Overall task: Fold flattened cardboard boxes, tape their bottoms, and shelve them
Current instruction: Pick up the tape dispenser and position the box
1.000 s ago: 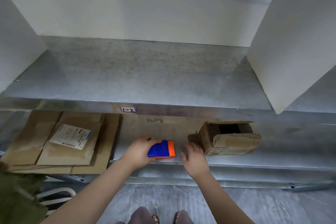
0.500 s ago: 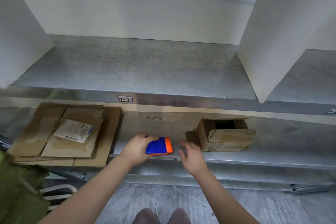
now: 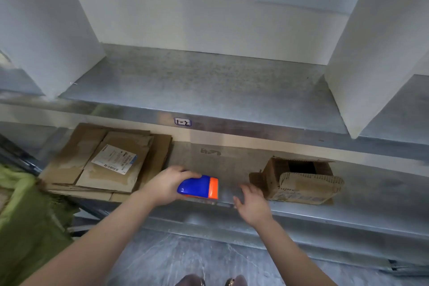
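Fingers of left hand [image 3: 163, 187] grip tape dispenser [image 3: 197, 187], orange end rightward; right hand [image 3: 251, 204] splayed.

lower shelf [image 3: 371, 195] | flattened cardboard [image 3: 69, 165] left | small box [image 3: 299, 184] right | tape dispenser [image 3: 197, 187] perhaps resting between

Green cloth [image 3: 30, 227] bunched at lower left. Two white panels stand upright: left panel [image 3: 46, 30] and right panel [image 3: 376, 53], with white wall [image 3: 185, 2] between them at the back. Small label [image 3: 182, 121] at centre, marks unreadable. Grey marbled floor [image 3: 162, 260] below. Two shoe tips [image 3: 232, 282] at bottom edge. Metal rail [image 3: 408, 270] on floor, lower right.
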The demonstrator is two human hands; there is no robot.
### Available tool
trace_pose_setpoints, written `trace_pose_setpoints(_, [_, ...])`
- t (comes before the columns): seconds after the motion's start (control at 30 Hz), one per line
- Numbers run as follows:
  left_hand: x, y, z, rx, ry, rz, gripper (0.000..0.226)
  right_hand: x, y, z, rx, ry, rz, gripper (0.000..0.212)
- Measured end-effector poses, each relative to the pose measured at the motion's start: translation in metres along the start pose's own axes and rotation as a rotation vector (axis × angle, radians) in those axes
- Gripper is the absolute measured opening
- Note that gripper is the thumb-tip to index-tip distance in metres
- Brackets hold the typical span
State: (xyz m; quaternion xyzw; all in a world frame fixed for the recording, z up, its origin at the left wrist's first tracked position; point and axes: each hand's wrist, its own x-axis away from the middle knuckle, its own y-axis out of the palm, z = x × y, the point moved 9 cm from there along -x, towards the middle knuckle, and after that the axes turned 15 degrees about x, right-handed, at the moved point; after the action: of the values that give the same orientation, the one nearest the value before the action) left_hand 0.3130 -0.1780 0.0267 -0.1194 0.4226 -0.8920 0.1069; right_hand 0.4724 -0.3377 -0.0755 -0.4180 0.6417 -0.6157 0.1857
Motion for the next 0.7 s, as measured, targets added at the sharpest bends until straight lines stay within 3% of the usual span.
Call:
trace_pose_setpoints(0.3, [-0.019, -0.04, 0.066, -0.011, 0.285, 0.121, 0.065, 0.013, -0.073, -0.014, -0.566, -0.132, 0.133, 0.04])
trace_pose_setpoints(0.57, [-0.022, -0.056, 0.115, 0.035, 0.444, 0.162, 0.061, 0.032, -0.088, 0.012, -0.916, -0.028, 0.071, 0.016])
trace_pose_setpoints(0.7, [-0.027, -0.044, 0.136, 0.034, 0.505, 0.13, 0.059, 0.044, -0.09, 0.019, -1.059, 0.036, 0.074, 0.024])
